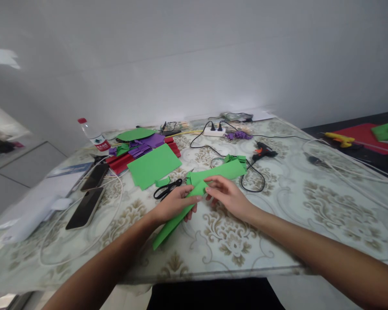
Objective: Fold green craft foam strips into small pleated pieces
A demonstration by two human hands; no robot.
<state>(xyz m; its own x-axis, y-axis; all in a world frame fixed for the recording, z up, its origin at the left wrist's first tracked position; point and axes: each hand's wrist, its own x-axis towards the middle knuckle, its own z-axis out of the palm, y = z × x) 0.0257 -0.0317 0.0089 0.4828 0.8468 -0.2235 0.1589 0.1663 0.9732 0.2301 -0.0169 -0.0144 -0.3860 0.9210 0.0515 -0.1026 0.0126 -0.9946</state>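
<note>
My left hand (177, 201) is closed around a folded strip of green paper (171, 228), its thumb lying along the top. The strip slants from the lower left up toward my right hand (228, 196). At its upper end my right thumb and index finger pinch the paper's edge; the other fingers curl beneath, partly hidden. Just beyond the hands lies a longer green paper strip (229, 170). Black-handled scissors (168, 188) rest left of my left hand, their blades pointing away. A green paper sheet (155, 165) lies behind them.
A black glue gun (263, 151) with a looping cord sits at the right, below a white power strip (214, 131). Two phones (86, 209), white cables and a water bottle (95, 135) are at the left. Purple paper (147, 144) and red paper (121, 162) pile up behind.
</note>
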